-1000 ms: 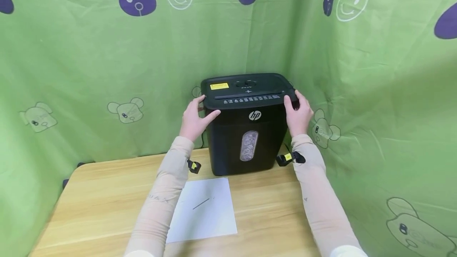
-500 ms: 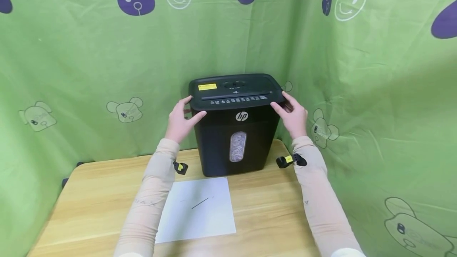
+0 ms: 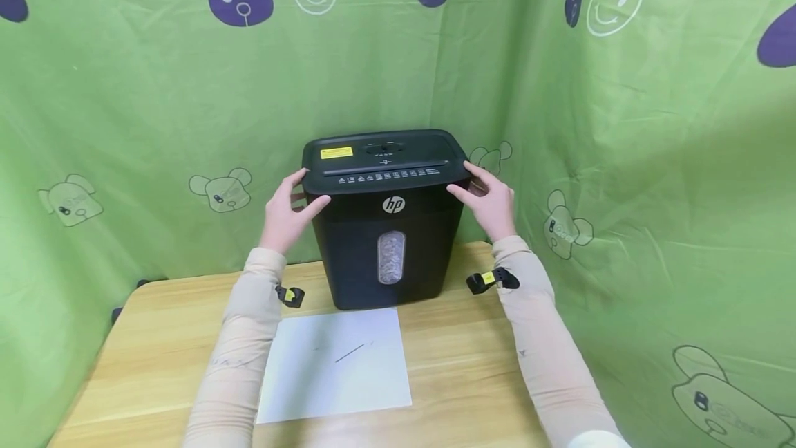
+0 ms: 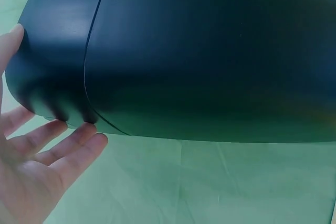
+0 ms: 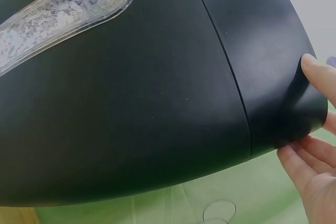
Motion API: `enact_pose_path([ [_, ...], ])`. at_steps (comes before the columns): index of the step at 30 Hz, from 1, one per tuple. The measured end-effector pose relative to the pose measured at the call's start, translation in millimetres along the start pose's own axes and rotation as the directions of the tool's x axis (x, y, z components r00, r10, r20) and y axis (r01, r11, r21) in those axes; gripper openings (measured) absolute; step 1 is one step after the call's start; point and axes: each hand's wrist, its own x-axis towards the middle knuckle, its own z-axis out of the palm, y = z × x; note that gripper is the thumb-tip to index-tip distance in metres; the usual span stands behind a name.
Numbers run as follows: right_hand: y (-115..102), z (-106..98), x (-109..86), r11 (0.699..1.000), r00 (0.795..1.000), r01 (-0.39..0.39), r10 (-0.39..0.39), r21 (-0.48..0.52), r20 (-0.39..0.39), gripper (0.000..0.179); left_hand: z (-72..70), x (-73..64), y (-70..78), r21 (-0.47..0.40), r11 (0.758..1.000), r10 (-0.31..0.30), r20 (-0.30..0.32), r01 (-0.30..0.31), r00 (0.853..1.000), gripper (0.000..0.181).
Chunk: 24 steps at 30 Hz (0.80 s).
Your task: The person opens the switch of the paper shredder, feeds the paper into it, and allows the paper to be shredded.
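Observation:
A black paper shredder (image 3: 354, 240) with an HP logo stands upright toward the back of the table. White shreds show through its clear window (image 3: 391, 258). My left hand (image 3: 287, 211) grips the left end of its top, thumb in front and fingers round the side. On the opposite end, my right hand (image 3: 488, 202) holds it the same way. In the left wrist view, the fingertips (image 4: 86, 129) touch the shredder's side edge. The right thumb (image 5: 315, 72) presses its front in the right wrist view. Whether its base touches the table cannot be told.
A white sheet of paper (image 3: 336, 372) with a short dark line lies on the wooden table (image 3: 155, 351), just in front of the shredder. Green patterned curtain (image 3: 155, 123) hangs close behind and along the right side. A thin cable loop (image 5: 219, 211) shows below the shredder in the right wrist view.
Both hands have moved left together with the shredder between them, keeping their hold. More of the paper's left part now shows beside the left forearm.

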Motion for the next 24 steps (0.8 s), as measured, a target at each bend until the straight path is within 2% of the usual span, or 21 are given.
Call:
enact_pose_path([
  [12, -17, 40, -7.6, 0.999, 0.999, 0.044, -0.044, -0.022, 0.007, 0.063, -35.4, -3.3, -19.6, 0.035, 0.999, -0.033, -0.025, 0.033, 0.999, 0.078],
  [24, -31, 72, -14.2, 0.996, 0.996, 0.083, -0.082, -0.043, 0.021, 0.062, -64.7, -7.3, -30.3, 0.033, 0.998, -0.061, -0.041, 0.062, 0.997, 0.077],
])
